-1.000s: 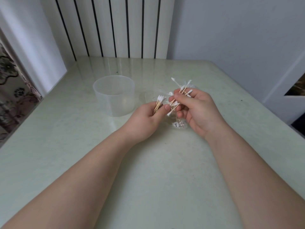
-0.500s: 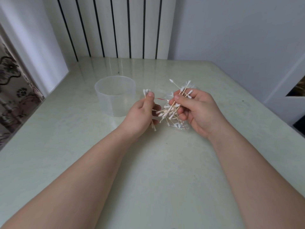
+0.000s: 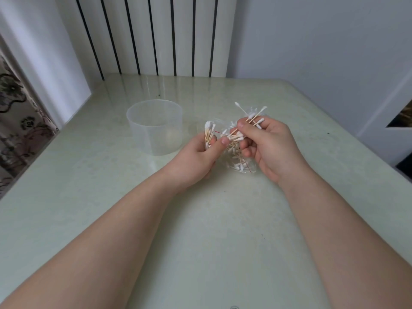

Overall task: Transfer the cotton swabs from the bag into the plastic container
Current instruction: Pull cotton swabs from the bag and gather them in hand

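Observation:
My left hand [image 3: 196, 159] pinches a small upright bundle of cotton swabs [image 3: 209, 133] with wooden sticks, just right of the round translucent plastic container [image 3: 155, 128]. My right hand [image 3: 269, 148] holds the clear plastic bag [image 3: 239, 161] together with several swabs [image 3: 250, 118] that stick out above its fingers. More swabs lie tangled inside the bag between my two hands. I see nothing inside the container.
The pale green glossy table [image 3: 200, 230] reaches to a white radiator [image 3: 156, 34] at the back. A patterned curtain [image 3: 15, 121] hangs past the left edge. The right table edge drops off near a dark opening.
My left hand has drawn a bundle of swabs out of the bag and shifted it left toward the container. My right hand keeps its hold on the bag, nearly still.

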